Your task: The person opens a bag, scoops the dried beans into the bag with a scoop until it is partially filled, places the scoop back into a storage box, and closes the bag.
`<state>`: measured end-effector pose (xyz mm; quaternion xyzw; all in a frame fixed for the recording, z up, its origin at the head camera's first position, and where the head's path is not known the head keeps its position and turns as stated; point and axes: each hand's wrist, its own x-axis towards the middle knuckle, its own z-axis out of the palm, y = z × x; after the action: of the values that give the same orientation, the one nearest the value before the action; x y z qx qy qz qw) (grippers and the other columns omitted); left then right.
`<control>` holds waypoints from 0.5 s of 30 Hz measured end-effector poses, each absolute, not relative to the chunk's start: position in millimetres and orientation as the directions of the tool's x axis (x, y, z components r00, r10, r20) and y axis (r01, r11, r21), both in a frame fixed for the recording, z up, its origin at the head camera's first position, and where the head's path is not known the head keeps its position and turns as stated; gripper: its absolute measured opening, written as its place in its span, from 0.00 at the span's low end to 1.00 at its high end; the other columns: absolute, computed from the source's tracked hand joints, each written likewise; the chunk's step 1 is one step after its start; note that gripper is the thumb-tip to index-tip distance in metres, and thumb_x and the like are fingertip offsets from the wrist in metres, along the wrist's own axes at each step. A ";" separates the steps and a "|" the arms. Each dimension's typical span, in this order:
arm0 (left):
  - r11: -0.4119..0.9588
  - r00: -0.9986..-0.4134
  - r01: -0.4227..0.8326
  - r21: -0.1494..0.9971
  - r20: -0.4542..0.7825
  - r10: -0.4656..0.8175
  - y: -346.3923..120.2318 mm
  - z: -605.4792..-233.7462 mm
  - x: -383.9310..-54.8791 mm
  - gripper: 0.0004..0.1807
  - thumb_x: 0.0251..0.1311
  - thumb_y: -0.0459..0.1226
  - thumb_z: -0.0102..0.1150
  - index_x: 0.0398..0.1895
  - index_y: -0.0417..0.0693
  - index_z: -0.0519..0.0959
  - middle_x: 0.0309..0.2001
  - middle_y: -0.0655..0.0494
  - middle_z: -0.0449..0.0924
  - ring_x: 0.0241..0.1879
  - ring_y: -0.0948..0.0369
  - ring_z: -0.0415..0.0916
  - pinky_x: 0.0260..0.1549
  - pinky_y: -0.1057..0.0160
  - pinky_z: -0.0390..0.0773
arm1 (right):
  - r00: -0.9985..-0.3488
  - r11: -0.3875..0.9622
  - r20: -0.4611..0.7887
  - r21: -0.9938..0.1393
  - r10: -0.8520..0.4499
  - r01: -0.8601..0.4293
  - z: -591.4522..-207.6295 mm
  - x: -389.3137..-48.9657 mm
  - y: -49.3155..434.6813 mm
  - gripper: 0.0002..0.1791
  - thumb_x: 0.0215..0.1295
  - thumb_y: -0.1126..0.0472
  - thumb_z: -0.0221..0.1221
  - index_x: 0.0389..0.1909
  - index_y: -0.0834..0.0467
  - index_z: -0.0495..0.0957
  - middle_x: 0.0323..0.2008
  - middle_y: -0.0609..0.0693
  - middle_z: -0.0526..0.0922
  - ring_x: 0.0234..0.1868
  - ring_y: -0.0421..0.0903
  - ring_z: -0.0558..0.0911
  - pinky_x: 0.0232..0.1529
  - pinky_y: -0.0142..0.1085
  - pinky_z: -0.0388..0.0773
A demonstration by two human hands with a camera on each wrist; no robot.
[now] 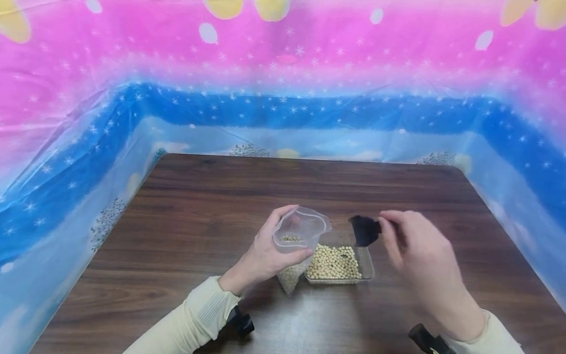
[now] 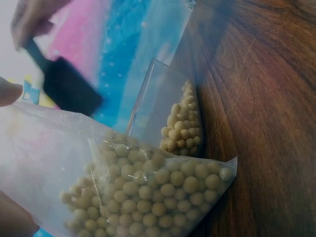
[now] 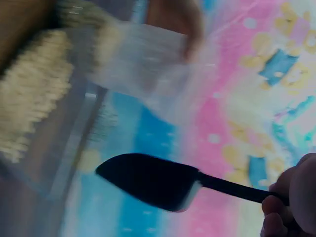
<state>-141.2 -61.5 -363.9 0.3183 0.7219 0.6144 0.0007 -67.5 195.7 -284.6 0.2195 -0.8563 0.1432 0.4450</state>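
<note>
Black scoop (image 1: 366, 231) — in right grip (image 1: 424, 253)

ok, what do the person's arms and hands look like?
Left hand and right hand are bare, no gloves. Left sleeve and right sleeve: pale cream, fine ribbing visible near the left cuff. Left black unit and right black unit at the wrists.

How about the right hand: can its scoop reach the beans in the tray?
Likely yes: the right hand holds the scoop near the right side of the tray, whose beans lie uncovered there; the bag in the left hand is farther left.
</note>
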 end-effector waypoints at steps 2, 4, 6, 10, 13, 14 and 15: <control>0.039 -0.798 0.457 0.889 0.390 0.459 -62.2 -364.1 -140.9 0.43 0.49 0.36 0.74 0.68 0.53 0.62 0.55 0.51 0.73 0.52 0.51 0.73 0.53 0.43 0.72 | -0.546 0.862 0.789 -0.044 -0.281 -0.505 -299.1 -71.1 198.5 0.17 0.70 0.59 0.48 0.39 0.69 0.80 0.28 0.56 0.81 0.24 0.48 0.78 0.22 0.41 0.76; 0.031 -0.796 0.458 0.888 0.395 0.460 -62.9 -363.8 -140.6 0.43 0.49 0.36 0.74 0.68 0.52 0.62 0.55 0.50 0.73 0.52 0.51 0.73 0.53 0.42 0.72 | -0.576 0.862 0.760 -0.042 -0.300 -0.505 -311.4 -73.4 200.7 0.14 0.67 0.61 0.50 0.38 0.67 0.80 0.29 0.55 0.82 0.25 0.48 0.79 0.23 0.42 0.77; 0.025 -0.791 0.466 0.884 0.404 0.458 -63.7 -363.7 -140.7 0.43 0.49 0.36 0.74 0.68 0.51 0.62 0.55 0.49 0.73 0.52 0.50 0.74 0.53 0.42 0.72 | -0.606 0.864 0.731 -0.046 -0.313 -0.502 -320.0 -74.9 202.2 0.09 0.64 0.63 0.54 0.38 0.65 0.79 0.28 0.54 0.82 0.26 0.47 0.80 0.23 0.42 0.78; 0.023 -0.793 0.465 0.885 0.404 0.456 -64.2 -363.8 -139.9 0.43 0.49 0.36 0.74 0.68 0.51 0.62 0.54 0.49 0.73 0.52 0.50 0.74 0.53 0.42 0.71 | -0.739 0.884 0.622 -0.156 -0.258 -0.440 -328.4 -73.3 204.3 0.04 0.62 0.67 0.59 0.37 0.61 0.79 0.27 0.48 0.81 0.24 0.40 0.77 0.22 0.37 0.76; 0.023 -0.795 0.459 0.888 0.399 0.457 -64.4 -363.4 -139.8 0.43 0.49 0.36 0.74 0.68 0.51 0.62 0.55 0.49 0.73 0.52 0.50 0.73 0.53 0.42 0.71 | -0.831 0.888 0.534 -0.293 -0.157 -0.356 -328.9 -73.1 207.9 0.03 0.64 0.67 0.60 0.37 0.59 0.79 0.23 0.43 0.77 0.20 0.35 0.70 0.20 0.32 0.70; 0.021 -0.796 0.457 0.889 0.398 0.457 -64.7 -363.0 -139.8 0.42 0.49 0.36 0.74 0.68 0.52 0.62 0.55 0.50 0.73 0.52 0.50 0.73 0.53 0.42 0.71 | -0.855 0.883 0.505 -0.339 -0.120 -0.324 -328.6 -73.7 210.0 0.02 0.66 0.66 0.59 0.37 0.59 0.79 0.22 0.42 0.76 0.18 0.35 0.68 0.19 0.31 0.68; 0.021 -0.795 0.458 0.889 0.399 0.456 -65.0 -362.9 -139.9 0.42 0.49 0.36 0.74 0.68 0.52 0.62 0.55 0.50 0.73 0.52 0.50 0.74 0.53 0.43 0.72 | -0.878 0.876 0.472 -0.385 -0.083 -0.290 -328.4 -74.2 212.4 0.02 0.67 0.65 0.59 0.38 0.58 0.79 0.21 0.42 0.75 0.17 0.35 0.66 0.18 0.31 0.66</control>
<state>-139.9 -65.0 -362.9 0.3199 0.7145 0.6222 -0.0006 -74.2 212.4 -328.4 0.0992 -0.9417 0.2281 0.2266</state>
